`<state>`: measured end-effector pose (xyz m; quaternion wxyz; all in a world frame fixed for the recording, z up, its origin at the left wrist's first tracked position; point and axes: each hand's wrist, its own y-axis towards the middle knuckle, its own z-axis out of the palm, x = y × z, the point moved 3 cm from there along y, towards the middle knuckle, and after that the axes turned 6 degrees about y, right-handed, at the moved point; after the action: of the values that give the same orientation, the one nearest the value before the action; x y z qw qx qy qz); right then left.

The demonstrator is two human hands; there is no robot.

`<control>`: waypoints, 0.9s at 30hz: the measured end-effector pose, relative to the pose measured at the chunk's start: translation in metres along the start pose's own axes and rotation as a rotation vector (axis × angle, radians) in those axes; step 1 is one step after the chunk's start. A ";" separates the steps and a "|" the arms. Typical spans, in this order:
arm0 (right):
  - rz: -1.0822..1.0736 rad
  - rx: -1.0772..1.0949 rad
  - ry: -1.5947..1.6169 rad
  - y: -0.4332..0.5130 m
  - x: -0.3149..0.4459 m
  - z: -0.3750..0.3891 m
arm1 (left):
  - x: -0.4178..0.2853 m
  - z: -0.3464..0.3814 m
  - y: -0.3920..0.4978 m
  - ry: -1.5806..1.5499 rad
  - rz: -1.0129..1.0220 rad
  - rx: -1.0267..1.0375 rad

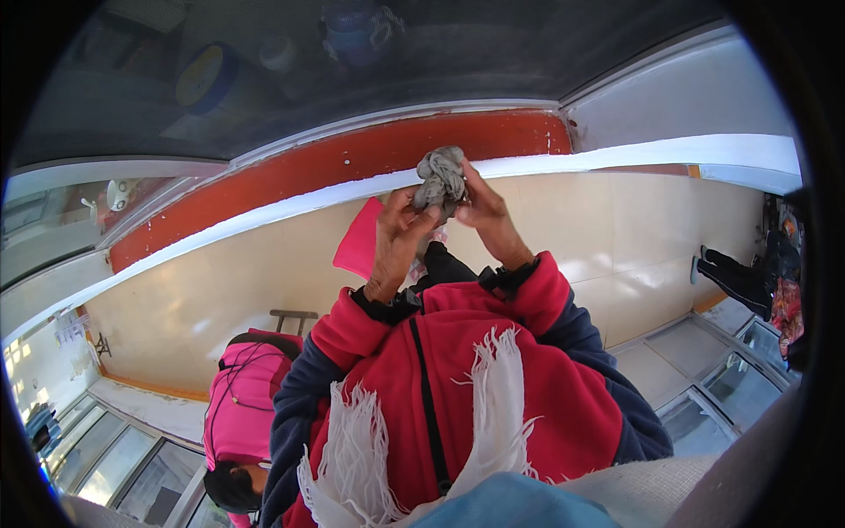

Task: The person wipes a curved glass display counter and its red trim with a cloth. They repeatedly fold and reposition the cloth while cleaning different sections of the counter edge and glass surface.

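A crumpled grey cloth (441,175) is bunched between my two hands, in front of the red window sill (346,158) and its white edge. My left hand (488,214) grips the cloth from the right side, fingers curled behind it. From the other side my right hand (399,228) holds its lower part, with the thumb in front. Black bands circle both wrists, below the red and navy sleeves. The fingertips behind the cloth are partly hidden.
Beyond the sill stands a dark window pane (277,86). A person in pink (244,396) is at the lower left, near a small stool (294,317). Another person's dark-trousered legs (733,280) show at the far right. A pink item (360,241) lies below the sill.
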<state>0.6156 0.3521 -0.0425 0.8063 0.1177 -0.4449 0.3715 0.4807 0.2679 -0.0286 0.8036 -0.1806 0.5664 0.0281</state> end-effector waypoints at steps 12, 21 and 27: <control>0.036 -0.138 0.220 0.007 -0.017 -0.003 | 0.011 0.013 0.000 -0.159 -0.023 0.341; 0.370 -0.240 0.632 0.006 -0.037 -0.003 | -0.018 0.003 0.003 0.146 -0.082 0.285; 0.172 -0.222 0.584 0.014 0.002 -0.017 | -0.011 -0.021 0.000 0.631 0.224 0.122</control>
<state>0.6173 0.3714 -0.0526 0.8734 -0.1206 -0.2411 0.4056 0.4576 0.2626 -0.0248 0.5899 -0.0684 0.8042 0.0251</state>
